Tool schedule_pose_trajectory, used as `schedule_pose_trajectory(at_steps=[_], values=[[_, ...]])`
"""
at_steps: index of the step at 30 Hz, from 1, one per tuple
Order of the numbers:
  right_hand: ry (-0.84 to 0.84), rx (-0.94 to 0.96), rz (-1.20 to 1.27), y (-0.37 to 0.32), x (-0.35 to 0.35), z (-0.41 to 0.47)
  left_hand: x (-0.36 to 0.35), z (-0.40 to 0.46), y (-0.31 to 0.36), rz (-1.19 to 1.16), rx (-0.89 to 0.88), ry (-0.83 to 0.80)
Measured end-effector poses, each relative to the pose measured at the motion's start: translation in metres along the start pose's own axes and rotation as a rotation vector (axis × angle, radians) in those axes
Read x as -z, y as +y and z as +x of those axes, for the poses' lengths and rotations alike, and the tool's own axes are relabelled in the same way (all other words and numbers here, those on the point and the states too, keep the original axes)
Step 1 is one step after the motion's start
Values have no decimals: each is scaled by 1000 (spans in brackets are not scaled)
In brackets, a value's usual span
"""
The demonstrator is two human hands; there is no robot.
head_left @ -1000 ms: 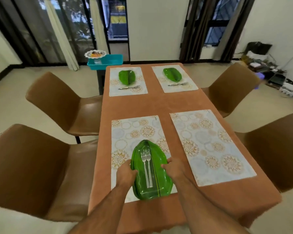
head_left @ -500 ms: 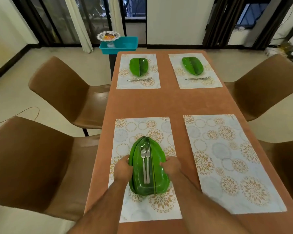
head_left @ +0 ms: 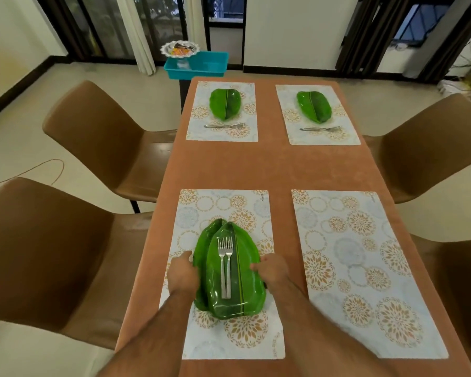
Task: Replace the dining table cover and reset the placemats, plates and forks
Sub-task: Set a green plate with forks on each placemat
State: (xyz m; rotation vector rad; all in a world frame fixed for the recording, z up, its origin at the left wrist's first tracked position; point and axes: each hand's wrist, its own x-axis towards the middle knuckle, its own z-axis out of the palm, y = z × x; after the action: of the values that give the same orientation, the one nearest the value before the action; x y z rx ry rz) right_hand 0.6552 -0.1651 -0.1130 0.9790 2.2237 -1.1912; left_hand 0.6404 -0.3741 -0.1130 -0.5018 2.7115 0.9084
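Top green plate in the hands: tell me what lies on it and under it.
Two forks lie side by side on the top plate. Under it a second green plate shows at the left edge, on a placemat. The rest of that plate is covered.

fingers (head_left: 252, 266) under plates (head_left: 230, 270) (hidden) — forearms cropped

4 placemats (head_left: 335, 115), 4 plates (head_left: 225, 104), 4 forks (head_left: 321, 128), 4 chairs (head_left: 98, 137), 2 hands (head_left: 181, 276).

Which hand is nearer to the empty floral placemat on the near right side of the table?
Right. The right hand grips the stacked green leaf-shaped plates on their placemat-facing side; the left hand grips their opposite side, farther from the empty floral placemat.
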Motion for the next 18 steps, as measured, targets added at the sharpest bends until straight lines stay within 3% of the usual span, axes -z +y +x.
schedule_pose_trajectory(at_steps=[5,13,18], values=[[12,0,101,29,37,6,-13,-20,26,155,-77,121],[98,-12,113,91,152,36,-97,-78,137,-46,-290,-34],[146,-45,50,142,228,58,-154,-114,191,-22,-263,-93]])
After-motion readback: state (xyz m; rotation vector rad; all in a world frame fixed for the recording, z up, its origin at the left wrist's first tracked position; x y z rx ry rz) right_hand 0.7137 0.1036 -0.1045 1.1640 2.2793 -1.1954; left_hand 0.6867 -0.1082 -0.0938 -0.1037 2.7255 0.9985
